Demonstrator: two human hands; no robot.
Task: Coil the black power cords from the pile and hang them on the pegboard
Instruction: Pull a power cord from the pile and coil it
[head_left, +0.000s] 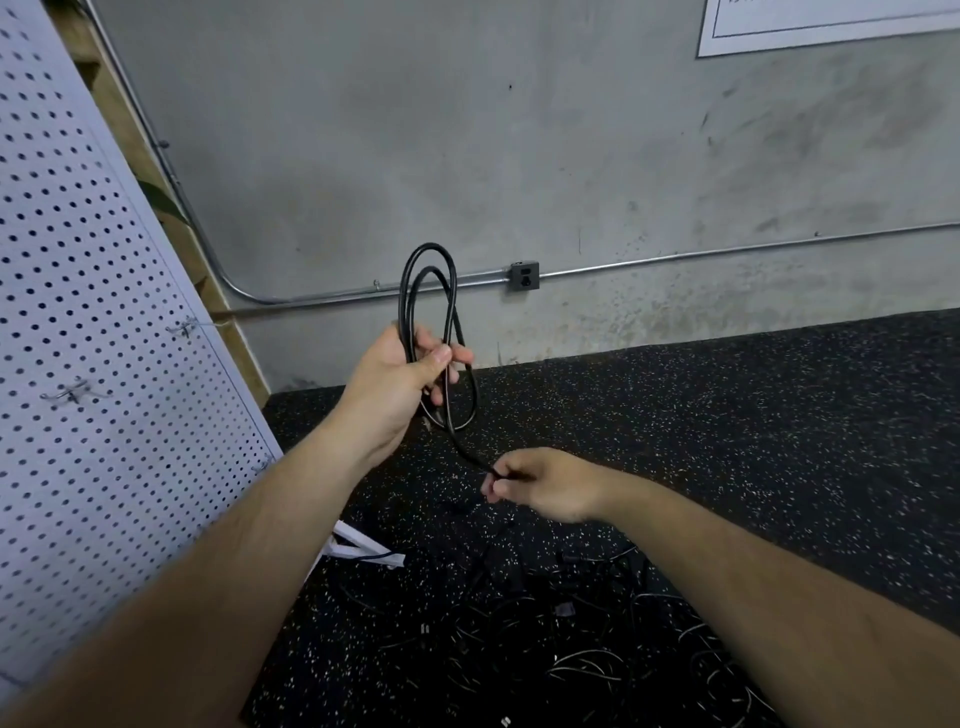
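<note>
1. so, your left hand is raised in front of the wall, gripping the black power cord in a loose coil.
2. the strands cross your palm; your thumb lies over them on the near side and your fingers curl round them from behind.
3. two loops stand upright above that fist, and a shorter loop hangs below it, touching nothing else.
4. from the bottom of the coil one strand runs down and to the right into your right hand.
5. your right hand is lower and nearer to you, closed, with the cord pinched at the fingertips; the strand disappears inside the fist, so you cannot tell where the end goes.
6. the pile of other black cords lies tangled on the speckled floor, below and between your forearms, well apart from the coil.
7. the pegboard leans at your left, with bare metal hooks on it; the coil is near it but not touching.
8. behind the coil, a conduit runs along the wall to a grey outlet box.
</note>
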